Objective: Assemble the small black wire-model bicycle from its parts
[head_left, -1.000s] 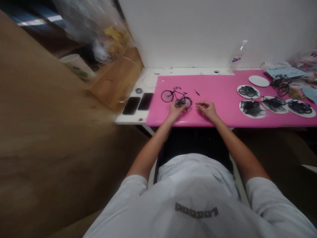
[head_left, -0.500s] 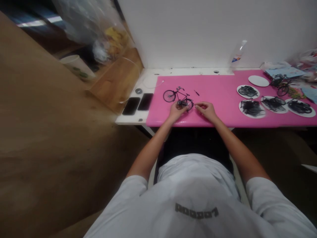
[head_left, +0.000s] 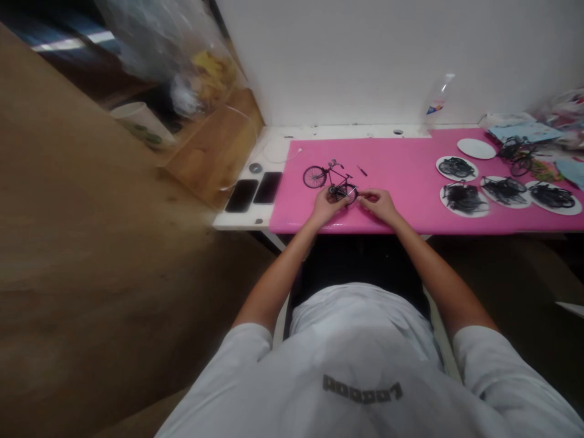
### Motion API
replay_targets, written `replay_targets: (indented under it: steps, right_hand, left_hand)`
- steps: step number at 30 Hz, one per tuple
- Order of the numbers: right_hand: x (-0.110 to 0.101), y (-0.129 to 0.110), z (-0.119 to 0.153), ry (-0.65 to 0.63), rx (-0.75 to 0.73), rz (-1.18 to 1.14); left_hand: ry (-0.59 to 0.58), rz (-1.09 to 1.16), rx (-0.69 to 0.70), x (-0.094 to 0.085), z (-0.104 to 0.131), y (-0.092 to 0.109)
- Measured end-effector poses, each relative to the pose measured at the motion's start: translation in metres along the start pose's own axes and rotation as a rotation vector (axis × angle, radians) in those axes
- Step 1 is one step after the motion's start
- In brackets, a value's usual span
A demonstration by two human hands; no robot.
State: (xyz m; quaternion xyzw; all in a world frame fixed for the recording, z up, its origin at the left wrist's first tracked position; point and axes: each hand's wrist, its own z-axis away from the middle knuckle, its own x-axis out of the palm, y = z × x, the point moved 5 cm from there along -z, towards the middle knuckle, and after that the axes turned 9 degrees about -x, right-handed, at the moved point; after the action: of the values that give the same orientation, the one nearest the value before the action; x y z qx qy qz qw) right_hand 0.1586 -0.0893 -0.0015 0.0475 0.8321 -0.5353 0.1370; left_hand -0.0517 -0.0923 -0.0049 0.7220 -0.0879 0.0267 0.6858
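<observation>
A small black model bicycle is held near the front edge of the pink mat. Its front wheel points to the left and its rear wheel lies between my two hands. My left hand is closed on the bicycle's lower rear part, by the pedals and back wheel. At the right side of the rear wheel, the fingers of my right hand are pinched together at the tyre. Whatever those fingertips hold is too small to make out. Behind the bicycle lies a small thin screwdriver-like tool.
Several white plates stand at the right, most with black bicycle parts. Another model bicycle is beyond them. Two dark phones lie at the left by a round metal piece. A clear bottle stands by the wall.
The bicycle has shifted slightly to the right, together with my left hand. My right fingertips have come a little left, closing the gap to the rear wheel.
</observation>
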Motion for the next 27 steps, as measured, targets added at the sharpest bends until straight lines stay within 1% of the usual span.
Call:
replay_targets:
  steps: [5, 12, 19, 23, 27]
  right_hand:
    - [-0.001, -0.001, 0.000, -0.012, -0.011, 0.013]
    - [0.000, 0.003, -0.003, -0.004, 0.005, 0.021]
    - [0.000, -0.004, 0.001, 0.019, 0.019, 0.001]
    - [-0.001, -0.008, 0.001, 0.036, 0.013, -0.015]
    - [-0.004, -0.007, -0.002, 0.080, -0.030, -0.007]
  left_hand:
    - [0.009, 0.006, -0.035, 0.001, 0.002, 0.001]
    - [0.004, -0.001, -0.024, 0.001, 0.004, 0.002]
    - [0.025, 0.016, -0.022, 0.001, 0.004, 0.004]
    - [0.071, -0.002, -0.015, -0.002, 0.001, 0.001]
    - [0.092, 0.017, -0.033, -0.006, -0.004, -0.007]
